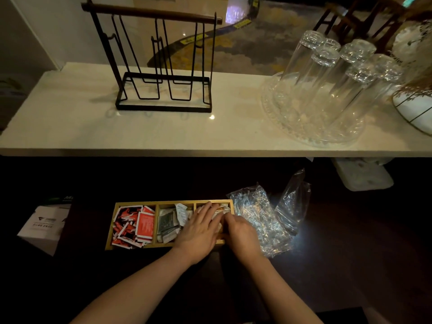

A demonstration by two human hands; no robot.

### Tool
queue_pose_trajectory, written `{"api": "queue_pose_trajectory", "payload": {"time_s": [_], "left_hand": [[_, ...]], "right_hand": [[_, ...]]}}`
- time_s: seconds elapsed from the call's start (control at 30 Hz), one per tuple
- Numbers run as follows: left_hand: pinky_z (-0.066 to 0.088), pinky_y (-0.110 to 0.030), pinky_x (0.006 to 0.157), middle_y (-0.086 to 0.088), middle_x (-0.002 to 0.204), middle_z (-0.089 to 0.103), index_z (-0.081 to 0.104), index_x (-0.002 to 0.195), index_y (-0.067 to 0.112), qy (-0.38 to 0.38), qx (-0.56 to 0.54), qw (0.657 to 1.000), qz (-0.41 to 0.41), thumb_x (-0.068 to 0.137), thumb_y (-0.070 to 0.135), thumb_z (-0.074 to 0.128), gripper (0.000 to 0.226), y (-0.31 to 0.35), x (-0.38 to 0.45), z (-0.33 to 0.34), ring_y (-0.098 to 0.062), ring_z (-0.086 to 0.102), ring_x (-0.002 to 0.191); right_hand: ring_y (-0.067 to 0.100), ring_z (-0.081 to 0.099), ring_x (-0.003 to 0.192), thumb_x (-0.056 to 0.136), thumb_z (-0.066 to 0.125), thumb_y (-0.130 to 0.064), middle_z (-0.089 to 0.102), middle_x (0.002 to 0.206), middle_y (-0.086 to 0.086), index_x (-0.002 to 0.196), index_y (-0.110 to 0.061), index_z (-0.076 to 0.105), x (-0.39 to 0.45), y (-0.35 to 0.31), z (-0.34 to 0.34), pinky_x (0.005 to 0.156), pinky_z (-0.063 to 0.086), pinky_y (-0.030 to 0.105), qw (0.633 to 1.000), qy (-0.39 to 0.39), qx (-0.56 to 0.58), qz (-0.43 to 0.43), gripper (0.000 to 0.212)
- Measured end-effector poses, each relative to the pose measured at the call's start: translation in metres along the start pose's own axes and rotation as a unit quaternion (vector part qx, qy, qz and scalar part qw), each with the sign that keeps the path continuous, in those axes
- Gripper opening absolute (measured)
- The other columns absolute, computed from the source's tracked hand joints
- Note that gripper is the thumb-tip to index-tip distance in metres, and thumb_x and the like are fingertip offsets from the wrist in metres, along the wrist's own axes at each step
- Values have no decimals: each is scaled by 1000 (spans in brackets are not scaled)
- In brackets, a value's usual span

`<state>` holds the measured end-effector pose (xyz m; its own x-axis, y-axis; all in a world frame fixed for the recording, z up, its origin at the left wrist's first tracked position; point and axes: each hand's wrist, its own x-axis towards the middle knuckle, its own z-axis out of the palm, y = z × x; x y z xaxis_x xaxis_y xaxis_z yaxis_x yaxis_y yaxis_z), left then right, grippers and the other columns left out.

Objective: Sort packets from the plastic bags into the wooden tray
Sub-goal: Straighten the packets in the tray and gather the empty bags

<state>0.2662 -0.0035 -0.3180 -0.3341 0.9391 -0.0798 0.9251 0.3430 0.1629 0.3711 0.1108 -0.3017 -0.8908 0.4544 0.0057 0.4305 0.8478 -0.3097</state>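
Observation:
A wooden tray (135, 204) with three compartments lies on a dark low surface. Red packets (134, 226) fill its left compartment and grey and white packets (169, 222) its middle one. Pale packets (222, 207) show at the top of the right compartment. My left hand (198, 232) lies flat over that right compartment, fingers straight and pressing on the packets. My right hand (240, 233) sits at the tray's right edge with its fingers bent down onto the packets; what they hold is hidden. Two crumpled clear plastic bags (259, 218) lie just right of the tray.
A pale counter (70, 127) runs above the dark surface, carrying a black wire rack (163, 90) and upturned glasses on a glass plate (327, 90). A white box (44, 225) sits left of the tray. A white object (364, 176) lies under the counter at right.

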Motion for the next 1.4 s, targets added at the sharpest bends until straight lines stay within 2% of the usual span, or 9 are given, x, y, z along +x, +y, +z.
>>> {"api": "queue_pose_trajectory", "payload": {"time_s": [0.13, 0.3, 0.4, 0.53, 0.83, 0.97, 1.17, 1.27, 1.4], "left_hand": [[10, -49, 119, -7, 157, 25, 25, 146, 16, 4, 42, 999, 5, 93, 46, 33, 61, -5, -4, -7, -24, 13, 146], [12, -55, 113, -9, 157, 22, 30, 145, 18, 58, 76, 993, -74, 92, 47, 28, 61, -32, -26, -28, -27, 18, 145], [20, -59, 112, -9, 157, 23, 31, 145, 23, -4, 87, 992, -86, 92, 47, 26, 58, -53, -43, -20, -31, 20, 145], [18, -55, 112, -7, 146, 46, 47, 135, 24, -68, 80, 990, -96, 93, 41, 25, 50, -58, -52, -8, -28, 42, 134], [13, -60, 112, -6, 155, 28, 31, 144, 24, 22, 82, 989, -118, 92, 47, 31, 57, -59, -64, -26, -28, 21, 144], [12, -62, 112, -13, 157, 19, 20, 148, 24, 50, 70, 970, -228, 91, 48, 25, 62, -87, -89, -28, -34, 17, 145], [28, -59, 106, -14, 144, 46, 46, 136, 22, -46, 39, 973, -221, 94, 51, -7, 73, -113, -97, -18, -34, 42, 133], [37, -51, 101, -12, 133, 55, 54, 129, 22, -41, 24, 977, -209, 93, 56, -3, 76, -118, -93, -18, -33, 47, 123], [37, -40, 96, -5, 125, 59, 60, 120, 25, 32, -41, 977, -209, 95, 54, 3, 69, -123, -91, -18, -25, 47, 115]], "right_hand": [[22, 58, 87, 79, 62, -19, 57, 96, 3, 95, -14, 55, 9, 7, -12, 68, 43, 26, 997, 15, 79, -2, 18], [18, 20, 143, 90, 38, -57, 26, 154, 0, 140, -28, 34, 20, -14, -9, 117, 15, 44, 996, 26, 80, -24, 58], [15, 0, 148, 92, 25, -63, 14, 159, -7, 143, -38, 25, 17, -31, 9, 117, -4, 53, 999, -19, 34, -39, 57], [22, 29, 140, 95, 31, -54, 44, 143, -2, 132, -32, 42, 12, -36, 23, 114, 9, 58, 999, -22, -32, -30, 45], [23, 31, 137, 95, 32, -40, 47, 136, -1, 121, -28, 47, 14, -45, 26, 112, 8, 65, 998, -27, -54, -5, 32], [14, 15, 146, 95, 28, -51, 34, 148, -13, 126, -33, 43, 11, -44, 12, 116, -10, 54, 997, 39, 74, -2, 39], [12, 38, 131, 90, 52, -32, 52, 135, 0, 122, -19, 52, -6, 3, -5, 117, 12, 53, 967, 180, 102, 149, 34], [21, 42, 130, 77, 69, -12, 52, 133, 3, 120, -17, 55, -18, 29, -7, 115, 20, 56, 974, 140, 35, 176, 45], [26, 32, 139, 80, 64, -24, 34, 149, 6, 135, -17, 43, -29, 37, 4, 114, 19, 60, 988, -4, -3, 154, 60]]}}
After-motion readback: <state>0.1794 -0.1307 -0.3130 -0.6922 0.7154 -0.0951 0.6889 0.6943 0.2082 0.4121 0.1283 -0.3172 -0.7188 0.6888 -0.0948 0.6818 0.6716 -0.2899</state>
